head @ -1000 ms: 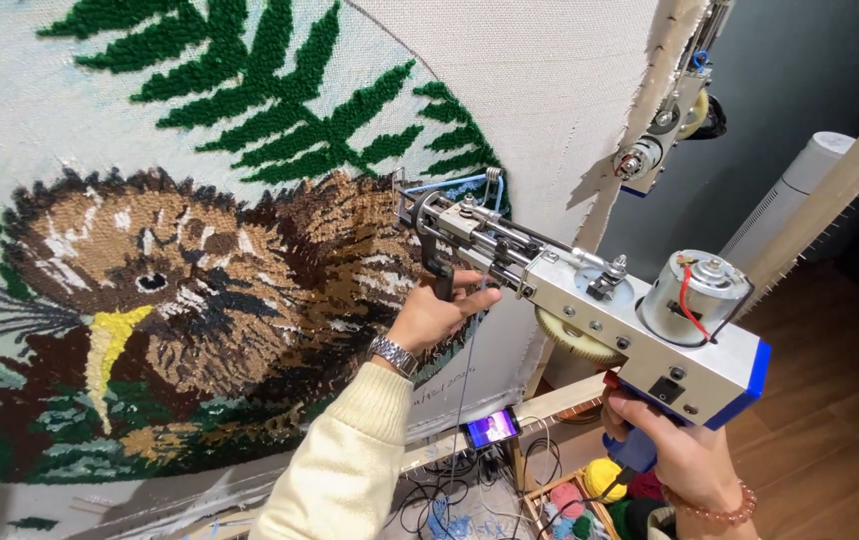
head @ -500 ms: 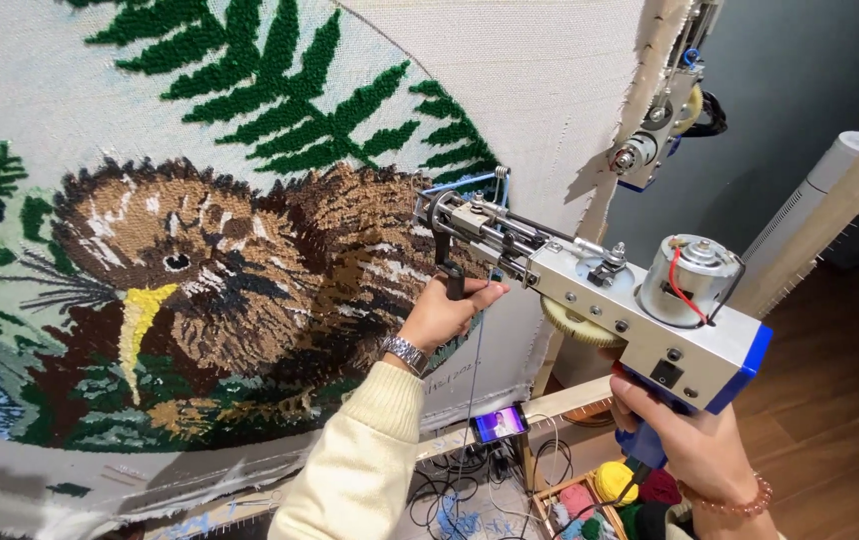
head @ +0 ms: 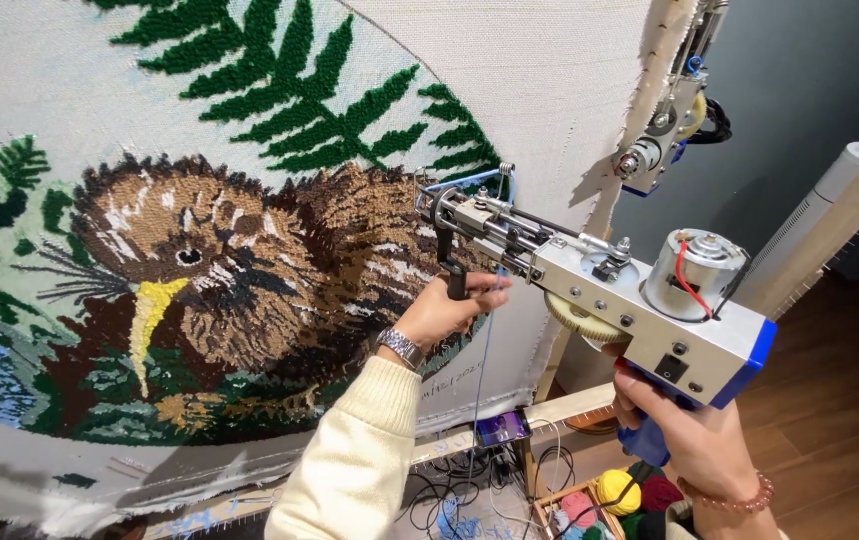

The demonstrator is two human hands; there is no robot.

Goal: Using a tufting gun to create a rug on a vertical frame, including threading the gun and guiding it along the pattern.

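Note:
I hold a silver tufting gun (head: 639, 300) with a blue end and a round motor on top. My right hand (head: 684, 430) grips its blue rear handle. My left hand (head: 444, 310), in a cream sleeve with a metal watch, is closed around the black front handle under the gun's nose. The needle tip (head: 427, 205) rests against a stretched white cloth (head: 549, 80). On the cloth is a tufted brown bird (head: 249, 270) with a yellow beak, under green fern leaves (head: 289, 90). A blue yarn strand (head: 482, 350) hangs down from the gun.
A second tufting gun (head: 664, 120) hangs on the wooden frame's right post. Below the frame lie cables, a lit phone (head: 501, 428) and a box of yarn balls (head: 614, 495). A white cylinder (head: 819, 200) and a wooden floor are at the right.
The view has shifted so the bird and the gun sit further right in the picture. Both hands keep their grip on the gun, its tip still at the bird's right side.

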